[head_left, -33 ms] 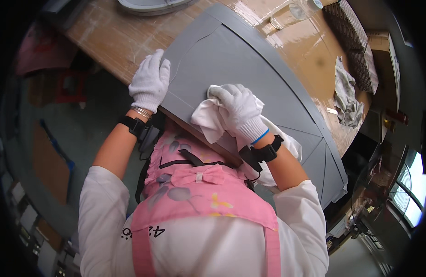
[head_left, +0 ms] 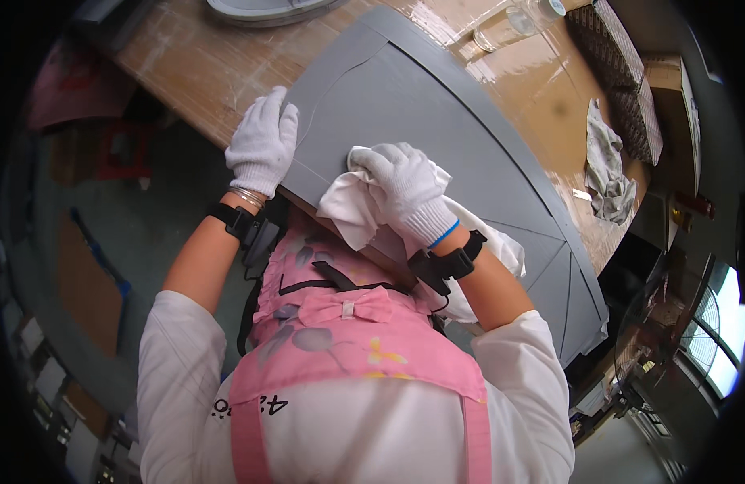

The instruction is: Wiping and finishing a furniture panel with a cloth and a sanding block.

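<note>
A large grey curved panel (head_left: 364, 105) with thin lines across its face lies on the wooden table. My left hand (head_left: 263, 137), in a white knitted glove, rests on the panel's left edge with fingers stretched out, holding nothing. My right hand (head_left: 404, 181), gloved the same way, is closed on a white cloth (head_left: 348, 202) and presses it against the panel near its front edge. Part of the cloth is hidden beneath that hand; a longer end trails past my right wrist along the panel's edge.
Brown table (head_left: 187, 73) shows around the panel. A round grey part (head_left: 267, 12) lies at the far edge. A clear jar (head_left: 517, 24), a crumpled grey rag (head_left: 606, 169) and patterned boxes (head_left: 622, 73) are at the far right. A caged fan (head_left: 699, 331) stands beyond.
My right hand has slid a little to the left over the panel, taking the cloth with it. My left hand and the panel have stayed in place.
</note>
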The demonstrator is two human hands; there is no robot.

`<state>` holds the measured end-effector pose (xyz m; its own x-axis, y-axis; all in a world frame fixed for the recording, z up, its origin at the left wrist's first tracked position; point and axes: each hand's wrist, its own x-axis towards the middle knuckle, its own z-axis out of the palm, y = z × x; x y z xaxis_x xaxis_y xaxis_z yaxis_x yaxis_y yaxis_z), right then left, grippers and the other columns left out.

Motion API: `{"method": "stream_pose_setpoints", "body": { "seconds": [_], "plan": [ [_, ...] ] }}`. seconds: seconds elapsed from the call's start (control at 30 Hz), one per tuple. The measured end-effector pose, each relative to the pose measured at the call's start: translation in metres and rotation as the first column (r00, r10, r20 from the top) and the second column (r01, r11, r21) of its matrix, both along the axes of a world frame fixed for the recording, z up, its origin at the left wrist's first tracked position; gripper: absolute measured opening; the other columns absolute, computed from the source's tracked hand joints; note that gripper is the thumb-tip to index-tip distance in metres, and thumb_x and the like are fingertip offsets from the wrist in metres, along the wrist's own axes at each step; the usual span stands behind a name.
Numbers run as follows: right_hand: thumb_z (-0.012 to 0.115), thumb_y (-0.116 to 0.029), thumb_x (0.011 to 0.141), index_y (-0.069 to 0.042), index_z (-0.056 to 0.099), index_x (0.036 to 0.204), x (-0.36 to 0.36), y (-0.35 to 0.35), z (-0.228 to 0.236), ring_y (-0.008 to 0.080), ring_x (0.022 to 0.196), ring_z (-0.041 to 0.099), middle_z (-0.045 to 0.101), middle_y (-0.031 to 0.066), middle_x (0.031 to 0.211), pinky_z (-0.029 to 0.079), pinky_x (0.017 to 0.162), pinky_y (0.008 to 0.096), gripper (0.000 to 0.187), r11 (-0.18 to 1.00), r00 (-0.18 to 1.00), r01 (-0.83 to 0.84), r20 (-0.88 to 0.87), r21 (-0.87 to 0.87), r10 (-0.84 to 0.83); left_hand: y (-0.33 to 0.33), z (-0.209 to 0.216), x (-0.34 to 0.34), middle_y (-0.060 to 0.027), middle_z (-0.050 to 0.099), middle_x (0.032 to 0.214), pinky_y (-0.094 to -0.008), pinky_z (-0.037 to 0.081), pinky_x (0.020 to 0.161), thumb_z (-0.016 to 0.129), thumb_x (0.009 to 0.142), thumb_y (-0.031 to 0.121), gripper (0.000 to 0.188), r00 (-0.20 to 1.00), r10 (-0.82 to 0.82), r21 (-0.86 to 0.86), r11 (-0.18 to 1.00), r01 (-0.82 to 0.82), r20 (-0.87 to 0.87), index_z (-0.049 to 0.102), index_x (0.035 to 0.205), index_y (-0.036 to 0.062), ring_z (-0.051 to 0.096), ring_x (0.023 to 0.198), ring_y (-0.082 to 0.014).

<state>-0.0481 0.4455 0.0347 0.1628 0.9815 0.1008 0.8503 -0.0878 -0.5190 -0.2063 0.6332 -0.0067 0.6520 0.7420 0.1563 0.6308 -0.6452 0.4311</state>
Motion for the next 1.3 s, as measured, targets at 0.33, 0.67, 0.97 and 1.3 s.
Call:
{"method": "stream_pose_setpoints", "body": {
  "seconds": [0.33, 0.67, 0.97, 1.3],
  "plan": [
    [0.065, -0.008, 0.075, -0.016, 0.062, 0.113, 0.05, -0.058, 0.001, 0.0345, 0.092, 0.064, 0.068, 0.0097, 0.097, 0.051, 0.081, 0.0445, 0.039, 0.992, 0.998, 0.06, 0.017, -0.113, -0.059, -0.001, -0.002, -0.002, -0.0201, 0.064, 0.117, -0.0473, 0.049, 0.093, 0.054, 0.098, 0.031, 0.041, 0.999, 0.001, 0.024, 1.0, -0.002, 0.033, 0.055, 0.129, 0.0042, 0.059, 0.111, -0.0379],
    [0.061, -0.006, 0.083, -0.01, 0.065, 0.125, -0.033, 0.041, 0.024, 0.0258, 0.104, 0.065, 0.068, 0.0123, 0.112, 0.051, 0.092, 0.0363, 0.042, 0.85, 0.602, -0.3, -0.777, -0.433, -0.184, 0.001, -0.004, -0.003, -0.0181, 0.063, 0.124, -0.0445, 0.047, 0.1, 0.051, 0.099, 0.024, 0.038, 0.999, 0.024, -0.059, 0.998, -0.021, 0.042, 0.057, 0.131, 0.0055, 0.058, 0.118, -0.0366],
    [0.065, -0.011, 0.08, -0.006, 0.063, 0.118, 0.01, 0.014, 0.015, 0.0332, 0.108, 0.06, 0.062, 0.0134, 0.118, 0.051, 0.093, 0.0417, 0.038, 0.975, 0.979, 0.191, -0.051, -0.115, -0.198, 0.002, -0.013, -0.005, -0.0174, 0.064, 0.114, -0.0462, 0.05, 0.091, 0.052, 0.097, 0.024, 0.035, 0.993, -0.006, 0.088, 0.996, -0.004, 0.118, 0.056, 0.127, 0.0064, 0.06, 0.109, -0.0371],
    [0.064, -0.002, 0.077, -0.013, 0.072, 0.106, -0.026, -0.002, 0.036, 0.0276, 0.094, 0.069, 0.07, 0.0107, 0.1, 0.055, 0.084, 0.0369, 0.032, 0.991, 0.749, -0.051, -0.661, -0.124, -0.044, 0.005, -0.012, -0.008, -0.0153, 0.062, 0.123, -0.0432, 0.048, 0.096, 0.043, 0.103, 0.027, 0.038, 0.999, 0.011, -0.013, 1.0, -0.01, 0.037, 0.054, 0.133, 0.0077, 0.058, 0.114, -0.0355]
  ]
}}
